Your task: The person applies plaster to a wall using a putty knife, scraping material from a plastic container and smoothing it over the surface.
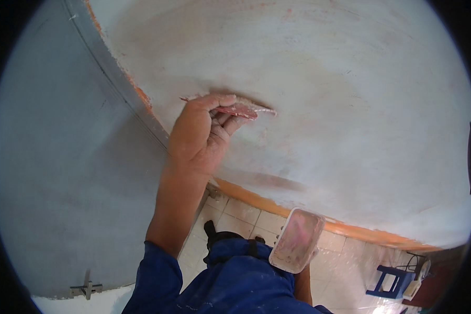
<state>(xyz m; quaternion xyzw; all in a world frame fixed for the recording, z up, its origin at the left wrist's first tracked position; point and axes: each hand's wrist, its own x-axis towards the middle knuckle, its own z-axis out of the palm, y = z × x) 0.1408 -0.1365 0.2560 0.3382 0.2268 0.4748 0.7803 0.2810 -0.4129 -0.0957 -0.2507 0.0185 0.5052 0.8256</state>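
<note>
Sandpaper pinched in the left hand against the pale plastered wall, right hand hidden behind a pink-smeared rectangular hawk board, grip unclear, blue stool on the tiled floor

White plastered wall, pinkish smears, orange strip along its base. Grey panel left, meeting it at a corner. Pale square-tiled floor. Small blue plastic stool lower right. Even, soft light.
</note>
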